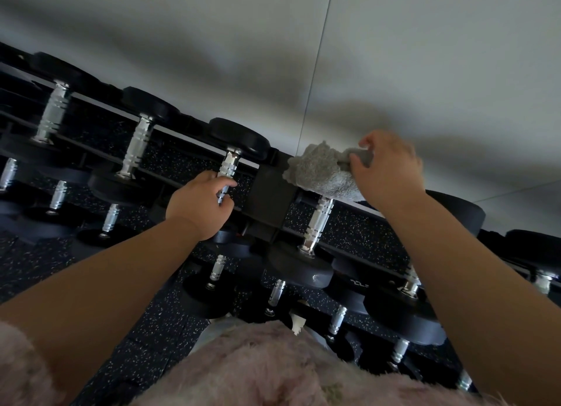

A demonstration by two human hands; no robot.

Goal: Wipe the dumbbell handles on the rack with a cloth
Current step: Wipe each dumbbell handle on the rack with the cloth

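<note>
A black rack (pixel 270 193) carries rows of black dumbbells with chrome handles. My left hand (pixel 200 206) grips the lower part of one chrome handle (pixel 229 165) on the top row. My right hand (pixel 387 171) holds a grey fluffy cloth (pixel 321 171) bunched over the top end of the neighbouring handle (pixel 318 223), whose lower part shows bare below the cloth. The far head of that dumbbell is hidden behind the cloth and my hand.
More dumbbells sit to the left (pixel 136 146) and on the lower tiers (pixel 276 293). A white wall (pixel 273 56) rises right behind the rack. Speckled black rubber floor (pixel 145 339) lies below. My pink fuzzy garment (pixel 258 372) fills the bottom edge.
</note>
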